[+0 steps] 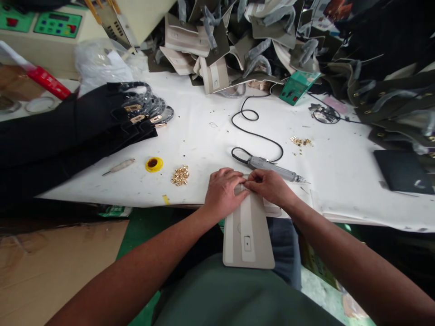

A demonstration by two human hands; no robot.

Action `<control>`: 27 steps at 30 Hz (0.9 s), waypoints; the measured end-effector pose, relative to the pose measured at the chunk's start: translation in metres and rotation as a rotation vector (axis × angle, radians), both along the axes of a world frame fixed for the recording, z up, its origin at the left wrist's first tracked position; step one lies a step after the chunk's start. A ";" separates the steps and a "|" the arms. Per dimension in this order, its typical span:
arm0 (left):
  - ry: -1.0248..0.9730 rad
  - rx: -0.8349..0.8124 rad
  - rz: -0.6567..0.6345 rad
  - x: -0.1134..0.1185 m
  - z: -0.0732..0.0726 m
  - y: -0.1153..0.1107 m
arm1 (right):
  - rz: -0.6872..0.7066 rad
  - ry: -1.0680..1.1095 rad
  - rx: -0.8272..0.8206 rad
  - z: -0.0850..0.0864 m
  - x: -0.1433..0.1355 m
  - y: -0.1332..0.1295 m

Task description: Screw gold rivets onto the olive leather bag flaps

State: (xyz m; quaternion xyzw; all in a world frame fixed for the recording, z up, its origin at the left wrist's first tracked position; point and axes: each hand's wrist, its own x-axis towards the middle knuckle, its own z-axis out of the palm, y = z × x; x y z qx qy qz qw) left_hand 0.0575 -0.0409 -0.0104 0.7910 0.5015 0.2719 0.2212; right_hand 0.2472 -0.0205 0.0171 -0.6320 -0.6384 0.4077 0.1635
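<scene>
A beige bag panel (pixel 265 240) with a pale central strip reaches from the table edge toward my body. My left hand (pixel 221 192) grips its far end, thumb across the top and fingers curled at the side. At the same end, the fingertips of my right hand (pixel 270 184) are pinched together, close to the left fingertips. Whatever lies between them is too small or hidden to make out. Just beyond my right hand lies a grey electric screwdriver (pixel 272 167). Small gold metal fittings (pixel 180 175) are heaped left of my left hand.
Further left are a yellow tape roll (pixel 154 164), an awl (pixel 120 166) and black bag parts (pixel 88 117) with wrapped handles. A cord leads toward a green control box (pixel 297 88). Beige and olive bag pieces (pixel 214 74) pile up behind. A black panel (pixel 403 171) lies right.
</scene>
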 end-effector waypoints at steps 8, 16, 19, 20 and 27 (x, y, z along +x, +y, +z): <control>0.009 0.037 0.002 0.000 -0.001 -0.001 | 0.054 0.077 0.056 0.006 0.003 -0.010; -0.001 0.024 0.017 0.001 -0.001 -0.001 | -0.016 -0.548 0.609 -0.003 0.053 -0.008; -0.009 0.027 0.015 0.001 -0.001 -0.001 | 0.038 -0.627 0.531 -0.013 0.067 0.003; -0.010 0.027 0.015 0.001 -0.001 -0.001 | 0.040 -0.608 0.522 -0.014 0.070 0.006; -0.016 0.021 0.013 0.001 -0.002 -0.001 | -0.305 0.354 0.406 0.027 0.054 0.009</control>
